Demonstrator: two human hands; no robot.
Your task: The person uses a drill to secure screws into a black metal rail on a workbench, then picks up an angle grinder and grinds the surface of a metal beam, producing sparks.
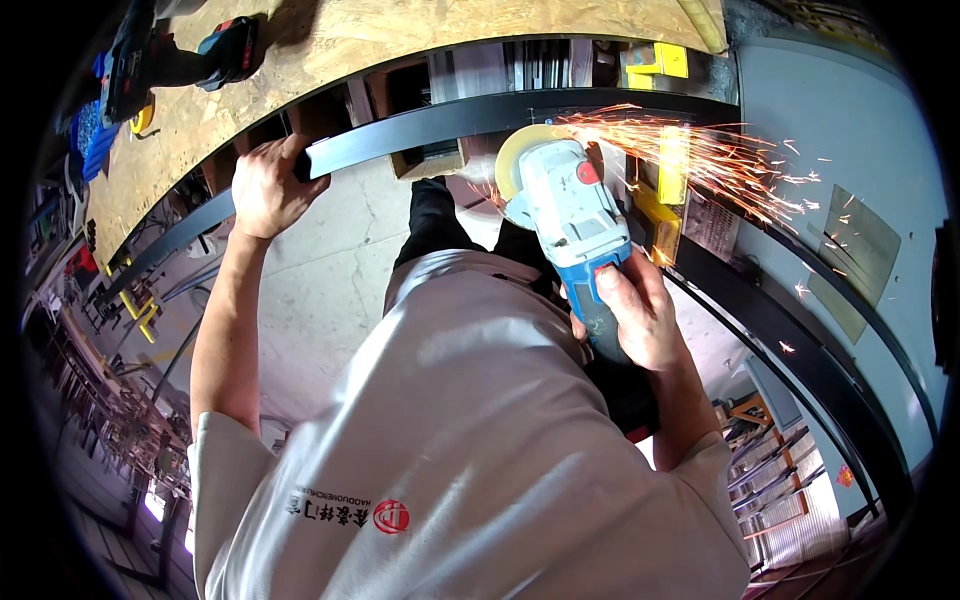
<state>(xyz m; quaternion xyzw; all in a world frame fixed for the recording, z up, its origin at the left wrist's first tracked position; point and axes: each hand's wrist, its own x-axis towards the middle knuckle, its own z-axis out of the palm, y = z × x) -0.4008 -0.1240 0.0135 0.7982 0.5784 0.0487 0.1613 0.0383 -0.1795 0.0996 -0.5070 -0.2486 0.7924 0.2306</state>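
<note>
Head view: grinding is under way, orange sparks [690, 165] flying right from the pale round disc [511, 165] at the long black metal bar [440, 120] along the tan chipboard bench [450, 20]'s near side; how much is finished or left cannot be told. The left hand [270, 190] grips the bar, fingers curled over it; the right hand [642, 312] wraps the blue-and-grey angle grinder [580, 220].

The angle grinder [582, 235] has a pale grey head, a blue body, a dark handle and one round red button. It points away from the wearer, and its pale yellow disc [511, 165] is at the near edge of the metal bar [420, 130], sparking toward the right. This bar is long, flat and black, with a shiny face, and lies crosswise.
</note>
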